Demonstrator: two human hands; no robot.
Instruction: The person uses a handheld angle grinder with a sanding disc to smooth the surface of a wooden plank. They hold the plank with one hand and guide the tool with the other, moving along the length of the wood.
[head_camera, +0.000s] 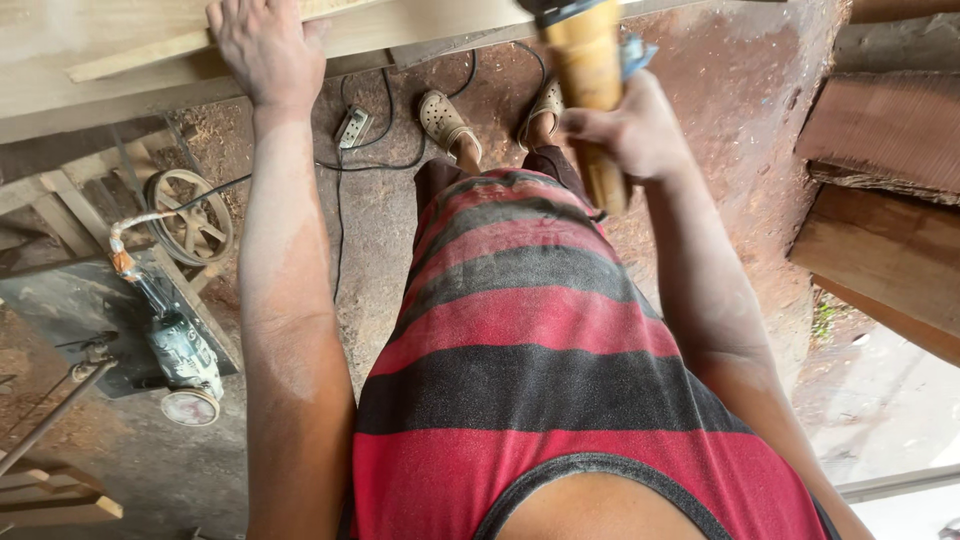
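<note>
My left hand (262, 45) lies flat, palm down, on a pale wooden board (120, 45) that runs along the top of the view. My right hand (630, 125) is closed around the long wooden handle (590, 80) of a tool whose dark head is cut off at the top edge. The handle hangs almost straight down in front of my red-and-black striped shirt (530, 330). My sandalled feet (445, 120) stand on the dirt floor below the board.
A power strip with black cables (353, 125) lies on the floor near my feet. At left are a pulley wheel (190, 217) and an electric motor (185, 355) on a dark stand. Thick timber planks (885, 200) are stacked at right.
</note>
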